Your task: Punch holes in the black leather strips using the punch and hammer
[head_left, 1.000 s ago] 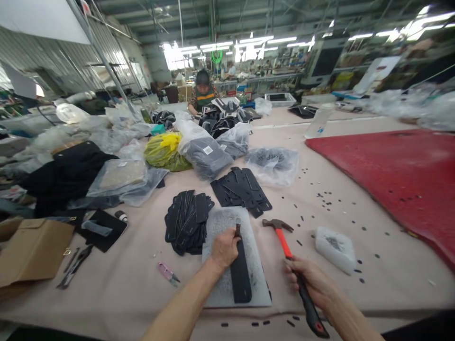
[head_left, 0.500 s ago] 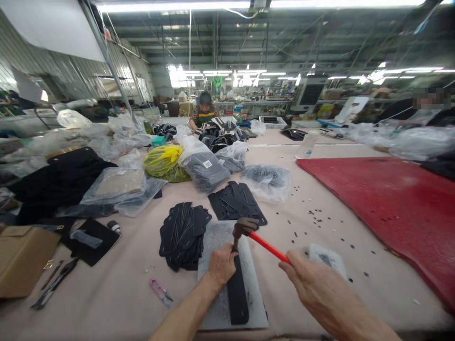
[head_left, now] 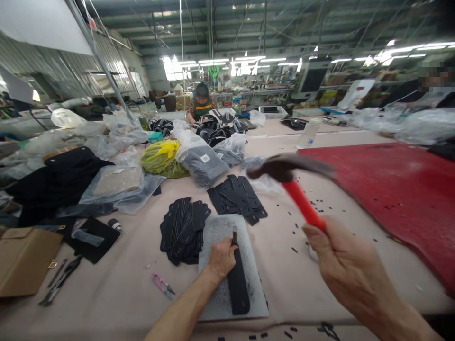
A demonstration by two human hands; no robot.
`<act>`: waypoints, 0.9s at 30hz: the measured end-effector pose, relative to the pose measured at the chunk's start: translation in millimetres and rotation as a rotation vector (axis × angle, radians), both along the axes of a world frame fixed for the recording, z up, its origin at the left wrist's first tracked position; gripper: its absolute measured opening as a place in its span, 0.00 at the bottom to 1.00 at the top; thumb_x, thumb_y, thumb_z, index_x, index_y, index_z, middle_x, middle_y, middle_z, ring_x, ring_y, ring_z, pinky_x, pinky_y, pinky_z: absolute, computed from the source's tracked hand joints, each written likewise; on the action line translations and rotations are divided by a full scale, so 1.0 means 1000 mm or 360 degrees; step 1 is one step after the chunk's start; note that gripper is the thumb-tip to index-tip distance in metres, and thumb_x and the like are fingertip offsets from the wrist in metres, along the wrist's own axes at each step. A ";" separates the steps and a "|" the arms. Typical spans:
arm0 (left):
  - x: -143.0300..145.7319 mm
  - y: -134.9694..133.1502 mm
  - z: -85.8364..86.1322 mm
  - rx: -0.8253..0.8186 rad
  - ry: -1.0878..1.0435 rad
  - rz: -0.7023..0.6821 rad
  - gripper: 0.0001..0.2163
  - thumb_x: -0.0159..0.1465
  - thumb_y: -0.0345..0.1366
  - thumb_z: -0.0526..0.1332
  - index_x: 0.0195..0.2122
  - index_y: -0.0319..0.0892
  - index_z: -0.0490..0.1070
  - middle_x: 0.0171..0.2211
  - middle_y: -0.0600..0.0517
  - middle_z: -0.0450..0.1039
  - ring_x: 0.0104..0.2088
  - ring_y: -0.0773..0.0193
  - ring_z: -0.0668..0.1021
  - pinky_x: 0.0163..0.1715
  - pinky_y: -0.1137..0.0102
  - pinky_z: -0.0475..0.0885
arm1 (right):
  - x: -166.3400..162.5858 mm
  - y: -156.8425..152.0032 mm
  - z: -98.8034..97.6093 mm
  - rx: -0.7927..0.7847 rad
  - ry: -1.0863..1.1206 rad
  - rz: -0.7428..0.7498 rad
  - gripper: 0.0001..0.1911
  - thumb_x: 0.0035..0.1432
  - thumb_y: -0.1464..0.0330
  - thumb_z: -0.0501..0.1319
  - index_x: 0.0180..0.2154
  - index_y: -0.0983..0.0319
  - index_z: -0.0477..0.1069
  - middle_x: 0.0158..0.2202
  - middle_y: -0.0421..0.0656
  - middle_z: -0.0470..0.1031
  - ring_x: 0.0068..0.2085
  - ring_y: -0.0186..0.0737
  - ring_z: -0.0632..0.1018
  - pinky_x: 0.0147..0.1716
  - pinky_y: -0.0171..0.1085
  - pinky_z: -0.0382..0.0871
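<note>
My left hand [head_left: 221, 258] is closed around a small metal punch [head_left: 234, 234], holding it upright on the top end of a long black strip [head_left: 238, 282]. The strip lies on a grey cutting board [head_left: 216, 227]. My right hand [head_left: 346, 265] grips the red handle of a claw hammer [head_left: 289, 171], raised high above the table and blurred by motion, up and right of the punch. Two piles of black cut pieces [head_left: 183, 227] [head_left: 236, 199] lie just beyond the board.
Pink thread snips [head_left: 161, 284] lie left of the board. A red mat [head_left: 391, 189] covers the table's right side, with small black punched bits [head_left: 320, 208] scattered near it. Plastic bags [head_left: 202, 163], black fabric and a cardboard box [head_left: 24, 258] crowd the left. A person [head_left: 201, 99] works at the far end.
The hammer rested on the table, then struck down onto the punch, and has now swung back up high. My left hand stayed on the punch and strip.
</note>
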State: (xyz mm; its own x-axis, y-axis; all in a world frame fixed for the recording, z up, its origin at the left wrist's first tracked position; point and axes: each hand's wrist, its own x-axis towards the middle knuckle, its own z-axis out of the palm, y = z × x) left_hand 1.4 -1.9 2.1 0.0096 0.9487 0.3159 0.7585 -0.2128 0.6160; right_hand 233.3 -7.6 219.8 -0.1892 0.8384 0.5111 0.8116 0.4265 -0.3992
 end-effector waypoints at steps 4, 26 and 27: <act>0.000 -0.001 0.004 -0.0026 0.0013 -0.0005 0.06 0.61 0.27 0.55 0.35 0.44 0.69 0.29 0.49 0.76 0.32 0.57 0.80 0.31 0.66 0.73 | 0.000 -0.002 -0.020 -0.0243 -0.0090 0.0087 0.19 0.65 0.54 0.46 0.27 0.57 0.60 0.16 0.38 0.62 0.17 0.34 0.62 0.19 0.36 0.47; 0.002 0.001 0.015 -0.0152 -0.0036 0.0054 0.08 0.63 0.31 0.53 0.34 0.42 0.71 0.31 0.48 0.78 0.32 0.59 0.79 0.33 0.68 0.71 | -0.066 -0.032 -0.191 -0.0617 -0.0407 0.0515 0.40 0.56 0.55 0.59 0.65 0.62 0.53 0.68 0.53 0.51 0.67 0.58 0.51 0.62 0.60 0.42; 0.001 0.004 0.017 -0.0167 -0.0095 0.0089 0.08 0.63 0.31 0.53 0.34 0.42 0.71 0.30 0.48 0.78 0.31 0.59 0.79 0.33 0.68 0.71 | -0.072 -0.037 -0.194 -0.0622 -0.0415 0.0531 0.42 0.55 0.55 0.59 0.66 0.63 0.50 0.68 0.54 0.48 0.67 0.59 0.49 0.62 0.61 0.40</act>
